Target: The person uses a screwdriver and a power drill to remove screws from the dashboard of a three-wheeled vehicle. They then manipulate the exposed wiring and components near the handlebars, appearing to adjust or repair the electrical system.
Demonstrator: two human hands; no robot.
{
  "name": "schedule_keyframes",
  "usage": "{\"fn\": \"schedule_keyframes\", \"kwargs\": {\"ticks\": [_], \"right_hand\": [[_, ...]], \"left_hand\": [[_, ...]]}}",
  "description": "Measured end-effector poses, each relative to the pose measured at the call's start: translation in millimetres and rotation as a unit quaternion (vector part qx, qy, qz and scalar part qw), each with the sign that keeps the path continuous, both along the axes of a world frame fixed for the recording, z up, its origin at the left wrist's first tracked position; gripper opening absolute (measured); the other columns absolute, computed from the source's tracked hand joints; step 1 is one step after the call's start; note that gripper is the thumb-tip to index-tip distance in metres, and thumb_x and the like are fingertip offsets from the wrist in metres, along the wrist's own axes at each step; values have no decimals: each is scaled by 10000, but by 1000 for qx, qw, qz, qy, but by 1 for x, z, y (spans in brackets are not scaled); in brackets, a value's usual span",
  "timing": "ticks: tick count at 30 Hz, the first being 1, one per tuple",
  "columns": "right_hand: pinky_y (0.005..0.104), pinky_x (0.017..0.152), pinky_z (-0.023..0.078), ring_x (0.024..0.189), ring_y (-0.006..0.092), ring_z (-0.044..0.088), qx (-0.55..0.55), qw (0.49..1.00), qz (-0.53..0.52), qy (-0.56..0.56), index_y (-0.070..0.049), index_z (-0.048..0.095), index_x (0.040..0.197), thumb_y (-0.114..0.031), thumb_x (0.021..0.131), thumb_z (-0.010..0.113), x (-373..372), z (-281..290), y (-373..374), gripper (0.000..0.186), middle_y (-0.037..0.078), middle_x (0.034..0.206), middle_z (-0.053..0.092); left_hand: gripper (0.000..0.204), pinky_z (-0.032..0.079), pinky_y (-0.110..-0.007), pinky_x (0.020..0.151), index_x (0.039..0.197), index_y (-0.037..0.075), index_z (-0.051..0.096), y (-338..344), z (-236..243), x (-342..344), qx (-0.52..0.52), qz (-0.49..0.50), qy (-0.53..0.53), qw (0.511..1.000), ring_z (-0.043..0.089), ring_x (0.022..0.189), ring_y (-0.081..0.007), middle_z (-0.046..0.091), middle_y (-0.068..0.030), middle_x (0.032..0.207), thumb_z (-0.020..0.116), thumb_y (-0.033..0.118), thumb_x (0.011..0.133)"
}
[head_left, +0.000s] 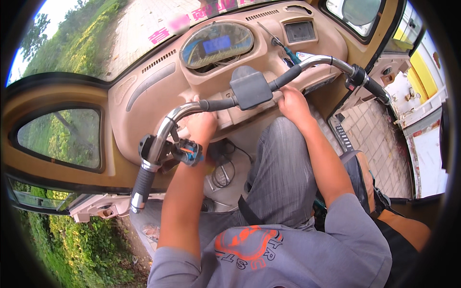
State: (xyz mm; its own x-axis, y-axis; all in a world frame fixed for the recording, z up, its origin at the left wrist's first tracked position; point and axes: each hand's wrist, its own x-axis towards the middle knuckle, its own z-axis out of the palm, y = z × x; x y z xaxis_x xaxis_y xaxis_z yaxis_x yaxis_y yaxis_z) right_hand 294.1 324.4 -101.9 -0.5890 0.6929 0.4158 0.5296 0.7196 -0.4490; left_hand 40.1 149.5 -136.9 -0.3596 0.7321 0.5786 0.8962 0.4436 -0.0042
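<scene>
I sit in the cab of a small vehicle, with both arms reaching under a chrome handlebar (pixel 180 111). A beige panel (pixel 240 115) lies below the dashboard, behind the bar. My left hand (pixel 201 126) is closed at the panel's left end; the bar partly hides its fingers. At the right end my right hand (pixel 294 106) is closed in a fist against the panel's edge. A black cover (pixel 250 88) sits on the middle of the bar. Beside the left grip, a switch housing (pixel 187 152) hangs open with coloured wires showing.
Above the bar is the instrument cluster (pixel 216 45), its screen lit blue. A teal-handled tool (pixel 290 55) with a thin shaft rests on the dashboard's right. A black cable loop (pixel 223 175) lies on the floor by my legs. Both side doors (pixel 105 209) stand open.
</scene>
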Motion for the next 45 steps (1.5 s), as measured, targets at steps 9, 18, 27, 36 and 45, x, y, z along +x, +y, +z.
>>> {"fn": "schedule_keyframes", "kwargs": {"ticks": [9,18,27,36,45], "right_hand": [[465,955,490,1048,406,630,-2,999,-29,26,38,676,1108,-99,821,547,14,-8,7,344,230,1094,681],[476,960,485,1074,393,617,12,999,-13,51,13,685,1074,-127,833,559,16,22,-11,305,203,1089,682],[484,944,482,1087,400,602,120,984,-131,4,-29,691,1077,-230,847,647,32,8,84,308,190,1095,680],[492,997,467,1091,408,635,9,966,-135,-220,-79,703,1099,-380,842,678,-17,34,156,396,215,1113,699],[502,863,499,982,418,645,267,957,-54,-102,19,602,1089,-214,906,621,49,36,131,297,245,1084,653]], "left_hand": [[408,165,-671,1145,1226,116,695,-40,5,24,-75,3,-114,991,375,1397,-367,538,-103,1394,672,329,878],[360,357,-521,999,1168,109,718,-31,24,30,-88,-43,-108,989,520,1218,-301,664,-61,1172,713,238,832],[249,528,-519,810,958,-15,672,12,28,15,-148,-58,-197,967,661,884,-433,677,-246,904,624,142,771],[211,524,-479,734,914,22,655,7,34,-13,-227,-113,-281,925,654,815,-409,667,-212,843,643,167,760],[192,518,-509,783,948,38,684,-6,33,-18,-152,-178,-237,943,651,862,-421,668,-223,876,632,103,775]]}}
